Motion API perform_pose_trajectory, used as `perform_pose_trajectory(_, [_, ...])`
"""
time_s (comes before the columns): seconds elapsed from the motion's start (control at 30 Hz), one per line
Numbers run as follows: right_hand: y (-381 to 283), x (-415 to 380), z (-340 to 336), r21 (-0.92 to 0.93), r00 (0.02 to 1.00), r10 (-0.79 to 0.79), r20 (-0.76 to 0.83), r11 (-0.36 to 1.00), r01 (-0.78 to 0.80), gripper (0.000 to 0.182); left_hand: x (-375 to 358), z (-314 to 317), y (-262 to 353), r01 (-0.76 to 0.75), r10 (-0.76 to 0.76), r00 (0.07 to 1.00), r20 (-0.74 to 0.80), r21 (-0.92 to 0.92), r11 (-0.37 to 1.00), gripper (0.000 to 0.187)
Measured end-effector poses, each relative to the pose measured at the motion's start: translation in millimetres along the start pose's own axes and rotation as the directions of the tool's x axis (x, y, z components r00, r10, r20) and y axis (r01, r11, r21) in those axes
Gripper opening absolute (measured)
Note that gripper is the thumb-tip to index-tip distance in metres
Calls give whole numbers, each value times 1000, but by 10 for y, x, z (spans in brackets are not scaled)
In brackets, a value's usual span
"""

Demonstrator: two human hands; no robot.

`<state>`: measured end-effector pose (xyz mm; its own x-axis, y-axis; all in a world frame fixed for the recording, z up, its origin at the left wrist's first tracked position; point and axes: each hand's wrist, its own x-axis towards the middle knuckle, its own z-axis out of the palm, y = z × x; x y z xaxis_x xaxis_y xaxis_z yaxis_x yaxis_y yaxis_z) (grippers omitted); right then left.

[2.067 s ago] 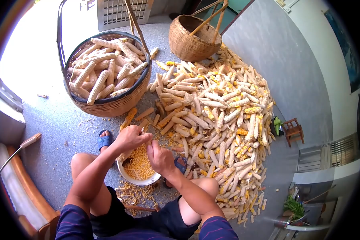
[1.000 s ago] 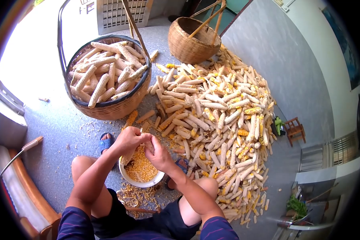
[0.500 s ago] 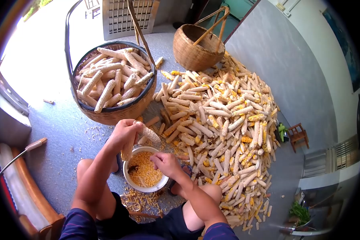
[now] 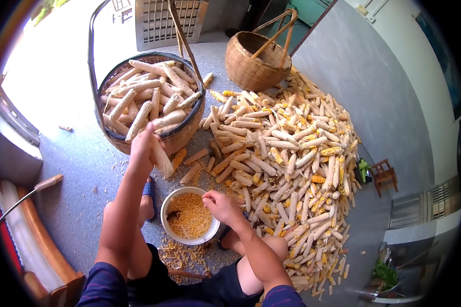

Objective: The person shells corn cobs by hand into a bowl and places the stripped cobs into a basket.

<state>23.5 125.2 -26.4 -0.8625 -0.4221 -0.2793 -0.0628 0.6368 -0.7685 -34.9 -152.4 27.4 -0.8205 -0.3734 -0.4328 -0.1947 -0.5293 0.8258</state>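
Observation:
My left hand (image 4: 143, 145) is closed around a pale, bare corn cob (image 4: 161, 159) that hangs downward. A second stripped cob (image 4: 171, 118) lies at its fingertips, over the near rim of the basket (image 4: 119, 145) heaped with bare cobs. My right hand (image 4: 223, 207) is closed in a pinch at the upper right rim of the white bowl (image 4: 214, 231); I cannot tell whether anything is between its fingers. Loose yellow corn kernels (image 4: 195, 222) cover the inside of the bowl, with a dark patch at their left.
A large pile of corn cobs (image 4: 287, 169), some with yellow kernels left, spreads to the right. Behind it stands a second wicker basket (image 4: 246, 61). Spilled kernels (image 4: 182, 256) lie below the bowl. A small wooden chair (image 4: 383, 176) is far right, a wooden bench (image 4: 43, 240) at left.
My left hand has risen away from the bowl toward the cob-filled basket, carrying the cobs. My right hand has shifted slightly up and right, to the bowl's rim.

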Motion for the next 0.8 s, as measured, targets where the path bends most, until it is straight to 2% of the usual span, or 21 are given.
perform_pose_trajectory(0.07, [9, -5, 48, -78, 999, -33, 11, 996, 34, 29, 162, 13, -28, -98, 1, 971, -239, -393, 914, 34])
perform_pose_trajectory(0.1, [23, 20, 69, -78, 999, -35, 11, 996, 36, 29, 115, -7, -4, -108, 37, 982, -184, -394, 913, 41])
perform_pose_trajectory(0.13, [40, 47, 95, 149, 999, -31, 35, 989, 26, 33, 53, 11, -34, -110, 38, 982, -185, -393, 913, 41])
perform_pose_trajectory(0.17, [62, 61, 127, 369, 998, -30, 60, 930, 6, 38, -28, 59, -98, -9, -22, 997, -74, -398, 917, 40])
perform_pose_trajectory(0.2, [18, 59, 133, 371, 998, -28, 60, 929, 3, 38, -136, 94, -132, 94, -86, 996, 39, -392, 915, 39])
perform_pose_trajectory(0.23, [-82, 62, 104, 590, 997, -63, 52, 807, 20, 41, -136, 93, -279, 155, -99, 983, 156, -401, 903, 38])
perform_pose_trajectory(0.27, [-179, 57, 57, 770, 995, -93, 36, 637, 32, 46, -161, 118, -448, 195, -131, 974, 184, -388, 901, 30])
perform_pose_trajectory(0.33, [-324, 29, -17, 781, 990, -133, 37, 623, 54, 48, -339, 246, -612, 206, -142, 955, 260, -237, 949, 26])
perform_pose_trajectory(0.4, [-416, 39, 32, 471, 967, -220, -129, 844, 255, 45, -443, 299, -827, 201, -140, 913, 383, -123, 972, 28])
perform_pose_trajectory(0.43, [-379, 50, 65, 353, 936, -256, -242, 875, 330, 42, -467, 323, -894, 136, -109, 912, 395, -42, 990, 32])
perform_pose_trajectory(0.47, [-350, 33, 33, 351, 936, -252, -246, 877, 328, 42, -452, 306, -913, 140, -113, 910, 400, -41, 989, 32])
perform_pose_trajectory(0.53, [-354, 15, -62, 706, 996, -85, -36, 703, 85, 40, -527, 307, -694, 139, -113, 861, 496, -14, 990, 34])
perform_pose_trajectory(0.57, [-386, 1, -95, 754, 996, -78, -49, 651, 89, 38, -572, 333, -586, 50, -85, 850, 520, 81, 995, 36])
perform_pose_trajectory(0.6, [-376, -4, -115, 755, 996, -79, -50, 649, 90, 38, -562, 339, -562, 49, -85, 850, 520, 83, 995, 36])
perform_pose_trajectory(0.63, [-362, -15, -134, 759, 997, -74, -10, 649, 56, 38, -552, 337, -549, -171, -29, 833, 553, 307, 936, 37])
perform_pose_trajectory(0.67, [-346, -29, -152, 760, 997, -67, 30, 649, 20, 38, -550, 338, -544, -379, 11, 802, 597, 494, 783, 39])
perform_pose_trajectory(0.7, [-349, -50, -175, 811, 991, -87, 101, 584, -31, 38, -565, 346, -538, -393, 2, 786, 618, 498, 773, 41])
perform_pose_trajectory(0.73, [-329, -73, -185, 812, 992, -84, 99, 583, -32, 38, -580, 349, -506, -392, -1, 785, 620, 498, 773, 41])
perform_pose_trajectory(0.8, [-289, -95, -199, 750, 986, -136, 98, 661, 16, 41, -587, 349, -382, -363, -125, 725, 677, 530, 767, 40])
